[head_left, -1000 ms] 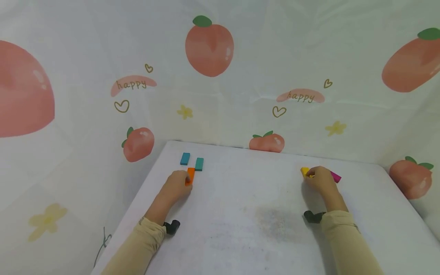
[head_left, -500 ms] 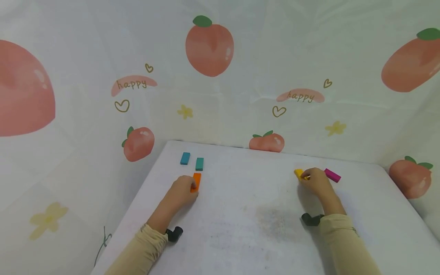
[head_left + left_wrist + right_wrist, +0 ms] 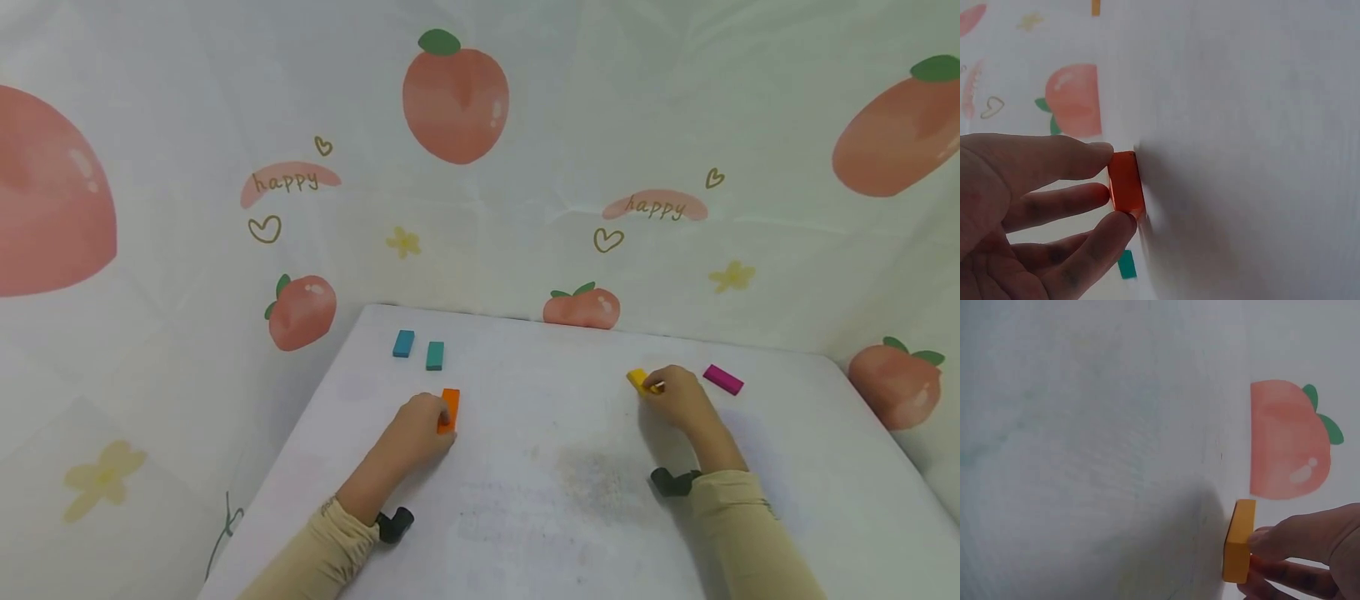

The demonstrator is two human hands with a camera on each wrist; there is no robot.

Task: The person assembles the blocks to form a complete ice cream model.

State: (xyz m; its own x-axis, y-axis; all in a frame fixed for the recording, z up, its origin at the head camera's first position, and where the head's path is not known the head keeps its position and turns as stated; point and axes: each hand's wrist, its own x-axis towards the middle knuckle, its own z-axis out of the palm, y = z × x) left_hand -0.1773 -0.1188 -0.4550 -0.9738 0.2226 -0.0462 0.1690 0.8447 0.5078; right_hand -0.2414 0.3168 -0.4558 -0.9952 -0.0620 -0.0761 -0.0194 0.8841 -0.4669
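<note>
My left hand (image 3: 418, 429) pinches an orange block (image 3: 451, 402) between thumb and fingers, left of the table's middle. In the left wrist view the orange block (image 3: 1126, 182) shows its end, with the thumb on one side and fingertips on the other. Over on the right, my right hand (image 3: 677, 396) pinches a yellow block (image 3: 637, 379). The right wrist view shows the yellow block (image 3: 1240, 542) at the thumb tip, the other fingers partly hidden behind it. Whether either block touches the table is hard to tell.
A blue block (image 3: 403, 343) and a teal block (image 3: 435, 356) lie at the back left of the white table (image 3: 525, 500). A magenta block (image 3: 723, 379) lies right of the right hand. Behind the table hangs a peach-printed curtain (image 3: 510, 233).
Holding the orange block, my left hand has moved right and toward me. My right hand has shifted left with the yellow block, away from the magenta one.
</note>
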